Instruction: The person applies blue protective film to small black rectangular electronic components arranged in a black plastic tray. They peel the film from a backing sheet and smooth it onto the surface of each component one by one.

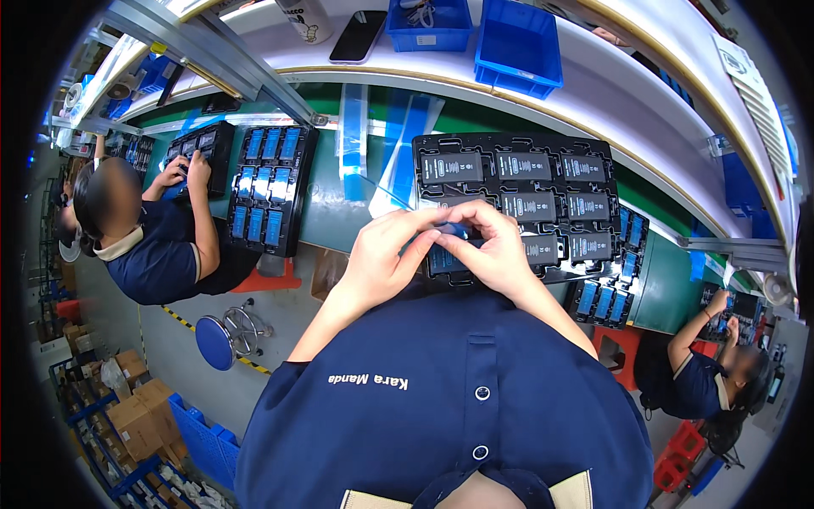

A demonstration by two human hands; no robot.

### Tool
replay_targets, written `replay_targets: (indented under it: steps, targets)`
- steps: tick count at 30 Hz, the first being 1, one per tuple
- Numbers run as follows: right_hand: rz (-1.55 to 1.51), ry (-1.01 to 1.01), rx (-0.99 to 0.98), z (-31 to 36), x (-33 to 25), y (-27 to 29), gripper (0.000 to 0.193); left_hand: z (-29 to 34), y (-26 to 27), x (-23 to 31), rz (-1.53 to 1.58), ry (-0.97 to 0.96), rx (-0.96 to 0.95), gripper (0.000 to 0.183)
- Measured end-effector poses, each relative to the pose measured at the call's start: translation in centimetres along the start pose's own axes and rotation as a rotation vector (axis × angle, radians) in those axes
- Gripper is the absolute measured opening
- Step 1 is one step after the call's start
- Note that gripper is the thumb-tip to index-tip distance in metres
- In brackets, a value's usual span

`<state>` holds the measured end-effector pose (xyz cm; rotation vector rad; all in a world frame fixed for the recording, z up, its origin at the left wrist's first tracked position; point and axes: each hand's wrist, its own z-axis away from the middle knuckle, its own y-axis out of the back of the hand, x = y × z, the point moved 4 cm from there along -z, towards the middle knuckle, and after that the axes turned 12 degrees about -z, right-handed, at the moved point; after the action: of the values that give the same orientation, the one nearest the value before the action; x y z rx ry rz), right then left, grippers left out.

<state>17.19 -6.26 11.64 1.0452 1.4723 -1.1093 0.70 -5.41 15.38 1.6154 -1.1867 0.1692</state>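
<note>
Both my hands meet over the near left part of a black tray (514,142). The fingers of my left hand (392,254) and my right hand (496,248) are closed together on a small dark-blue piece (456,229); its kind is largely hidden by the fingers. Rows of flat dark-grey batteries (526,206) with white print lie in the tray's pockets. Just below my fingertips, a blue-faced battery (446,261) shows in the near left pocket. My hands cover part of that left column.
Left of me stands a tray of blue-faced batteries (270,185); another such tray (604,299) is at right. Strips of blue film (407,140) lie beyond my hands. A shelf above holds blue bins (519,51) and a phone (358,36). Co-workers sit on both sides.
</note>
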Motion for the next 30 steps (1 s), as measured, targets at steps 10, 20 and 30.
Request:
replay_targets:
  steps: [10,20,30]
  targets:
    - [0.027,0.098,-0.064,-0.3,-1.3,0.3,0.017,0.0,2.8,-2.1,-0.205,-0.109,0.027,0.019]
    - [-0.159,-0.148,0.369,-0.3,2.3,4.3,0.022,1.5,3.8,-7.8,-0.658,0.285,-0.013,0.026]
    - [-0.008,-0.142,0.332,-0.8,2.9,5.1,0.026,0.4,-1.9,-5.0,-0.305,0.415,-0.053,0.014]
